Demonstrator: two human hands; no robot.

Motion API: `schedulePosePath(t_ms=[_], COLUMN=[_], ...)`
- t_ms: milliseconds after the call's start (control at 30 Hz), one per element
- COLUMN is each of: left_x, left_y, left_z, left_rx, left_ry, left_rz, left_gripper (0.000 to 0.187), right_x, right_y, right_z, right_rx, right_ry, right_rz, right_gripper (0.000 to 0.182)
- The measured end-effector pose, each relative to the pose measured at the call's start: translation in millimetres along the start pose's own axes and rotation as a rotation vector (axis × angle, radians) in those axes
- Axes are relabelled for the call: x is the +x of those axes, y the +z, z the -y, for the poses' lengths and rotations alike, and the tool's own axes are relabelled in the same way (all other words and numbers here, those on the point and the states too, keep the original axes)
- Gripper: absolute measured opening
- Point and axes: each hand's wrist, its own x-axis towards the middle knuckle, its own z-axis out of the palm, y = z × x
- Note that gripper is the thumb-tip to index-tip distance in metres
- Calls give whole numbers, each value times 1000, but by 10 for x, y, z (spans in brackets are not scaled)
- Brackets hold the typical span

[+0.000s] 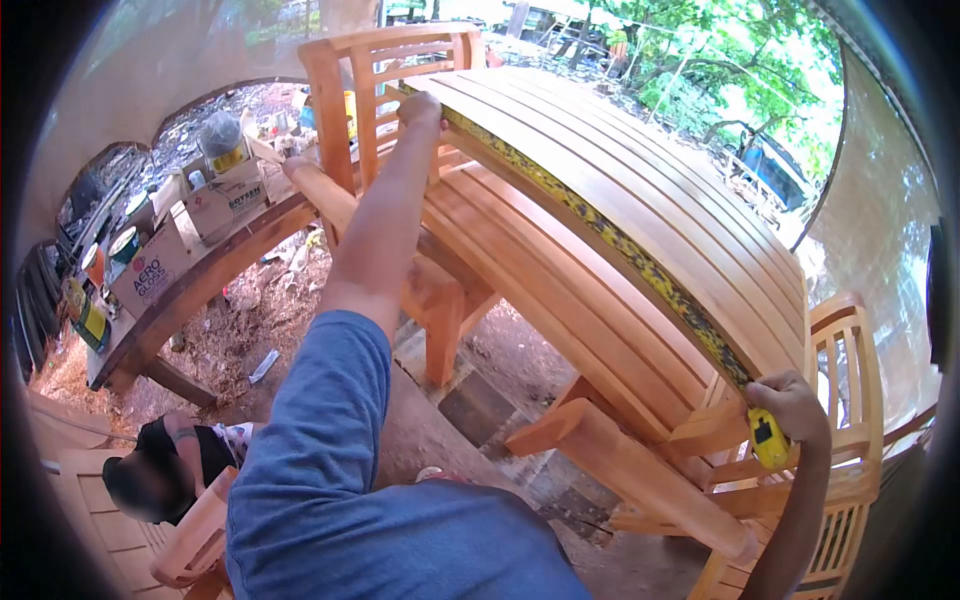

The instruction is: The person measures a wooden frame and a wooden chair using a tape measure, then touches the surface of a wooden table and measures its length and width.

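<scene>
A yellow and black tape measure (768,440) is pulled out along the near edge of a slatted wooden table (640,170). Its patterned blade (590,222) runs from the table's far left corner to the right corner. At the left corner my left hand (420,108) is closed on the end of the blade. My right hand (790,402) grips the tape at the right corner, with the yellow case hanging just below the fingers. Below the table edge lies a long wooden bench seat (560,300).
Wooden chairs (845,400) stand at the right end and the far left. A side bench (215,245) on the left bears cardboard boxes (228,205), cans and a tub. At lower left a person (165,465) is near more wooden furniture. Trees stand beyond the tarps.
</scene>
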Motion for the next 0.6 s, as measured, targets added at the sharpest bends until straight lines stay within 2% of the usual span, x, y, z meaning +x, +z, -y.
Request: schedulePosePath(t_ms=[33,67,100,233,333,467,567,600], left_x=[6,624,1212,622,557,491,406,334], left_y=[26,118,204,146,228,185,99,81], left_z=[10,270,517,276,253,224,185,185], left_rx=[95,475,828,797,800,894,740,598], left_ry=[13,260,549,469,413,473,378,297], left_rz=[-59,46,59,2,-24,23,23,2], left_gripper=[19,23,27,26,29,29,29,29], right_x=[39,85,136,235,371,539,592,589], right_y=[58,119,171,351,460,543,562,561], right_z=[90,159,203,529,653,748,807,807], right_rx=[-29,-56,-81,-50,-32,-65,-94,-105], right_ry=[-25,-49,-73,-101,-127,-220,-218,-222], right_rz=[-18,-36,-55,-35,-49,-49,-31,-39], right_gripper=[30,31,32,36,37,38,38,38])
